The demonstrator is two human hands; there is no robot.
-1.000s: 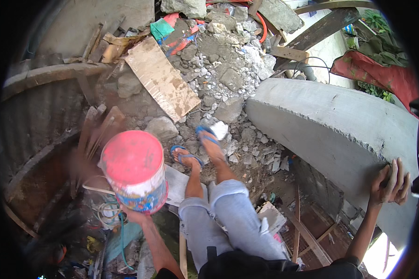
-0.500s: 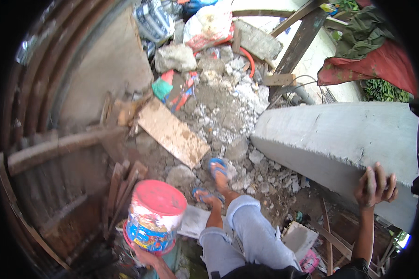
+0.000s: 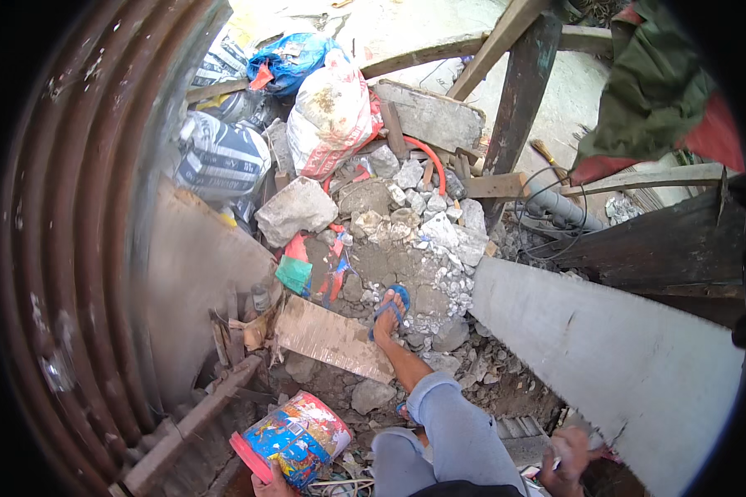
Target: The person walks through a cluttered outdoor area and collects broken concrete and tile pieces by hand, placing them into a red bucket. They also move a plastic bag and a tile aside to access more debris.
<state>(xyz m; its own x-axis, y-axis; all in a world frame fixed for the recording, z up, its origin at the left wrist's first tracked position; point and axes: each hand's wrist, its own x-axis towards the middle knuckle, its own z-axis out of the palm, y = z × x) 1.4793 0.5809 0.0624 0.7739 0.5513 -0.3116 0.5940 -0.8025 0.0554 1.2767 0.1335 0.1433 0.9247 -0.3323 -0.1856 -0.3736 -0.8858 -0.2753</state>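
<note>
My left hand [image 3: 275, 481] has its fingers closed on a bucket [image 3: 300, 437] with a worn blue, yellow and white printed wrap. The bucket tilts over on its side low in the view, its pink rim by my hand. What is inside the bucket is hidden. My right hand [image 3: 565, 461] is beside the lower edge of a grey concrete wall [image 3: 613, 340]. Motion smears its fingers, so whether it touches the wall or holds anything is unclear.
My foot in a blue flip-flop [image 3: 391, 308] stands among broken concrete and dirt beside a wooden board [image 3: 333, 338]. Ahead lie a large concrete chunk [image 3: 297, 211], a white-and-red sack [image 3: 330, 116] and wooden beams [image 3: 522, 108]. Rusty corrugated metal [image 3: 66, 248] rises on the left.
The bucket has tipped over sideways and moved lower, still in my left hand. My right hand has come off the top of the wall, down and inward. The view has shifted forward.
</note>
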